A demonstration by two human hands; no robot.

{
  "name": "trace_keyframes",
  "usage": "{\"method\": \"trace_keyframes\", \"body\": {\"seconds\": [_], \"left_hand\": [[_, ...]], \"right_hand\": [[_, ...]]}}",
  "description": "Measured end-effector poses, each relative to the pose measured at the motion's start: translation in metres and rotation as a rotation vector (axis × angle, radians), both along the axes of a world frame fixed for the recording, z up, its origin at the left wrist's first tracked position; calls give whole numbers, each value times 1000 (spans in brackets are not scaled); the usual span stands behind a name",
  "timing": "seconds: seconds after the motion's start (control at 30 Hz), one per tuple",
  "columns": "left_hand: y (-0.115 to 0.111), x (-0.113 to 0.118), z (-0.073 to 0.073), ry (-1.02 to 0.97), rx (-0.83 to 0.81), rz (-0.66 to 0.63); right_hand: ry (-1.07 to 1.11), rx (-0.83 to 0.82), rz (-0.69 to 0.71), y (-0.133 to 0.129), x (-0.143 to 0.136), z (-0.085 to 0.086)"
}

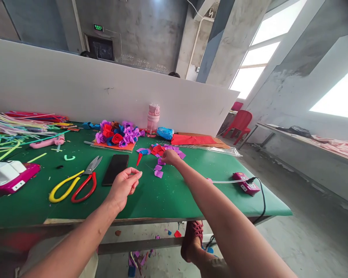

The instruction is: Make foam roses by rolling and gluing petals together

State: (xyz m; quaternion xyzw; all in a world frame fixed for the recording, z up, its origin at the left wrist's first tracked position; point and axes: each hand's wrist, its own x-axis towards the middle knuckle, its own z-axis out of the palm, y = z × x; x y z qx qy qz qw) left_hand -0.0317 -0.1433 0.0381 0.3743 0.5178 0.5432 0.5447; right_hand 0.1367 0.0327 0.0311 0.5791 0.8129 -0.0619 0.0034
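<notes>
Between the thumb and fingers of my left hand is a thin stem, upright, topped by a small red rolled-paper bud. My right hand reaches forward onto a loose pile of cut paper petals, purple, red and blue. Its fingers are pressed together at the pile; what they pinch, if anything, is hidden. A few purple petals lie on the table just in front of that hand. Behind my left hand, a cluster of finished paper flowers in purple, red and blue sits on an orange sheet.
On the green table lie scissors, a black phone, a pink glue gun and colored pipe cleaners. A pink bottle, a blue packet and red paper line the back. A power strip stands right.
</notes>
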Motion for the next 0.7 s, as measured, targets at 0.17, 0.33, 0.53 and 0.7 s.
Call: {"method": "trace_keyframes", "body": {"seconds": [0.17,0.33,0.53,0.7], "left_hand": [[1,0,-3,6,-4,-11],[4,1,-5,-3,-1,-22],[9,2,-4,-55,35,1],[1,11,3,-120,68,-136]], "right_hand": [[243,-33,9,5,13,3],[507,-81,-2,-4,19,19],[1305,-445,117,-59,14,18],[1704,-793,79,-114,5,-7]]}}
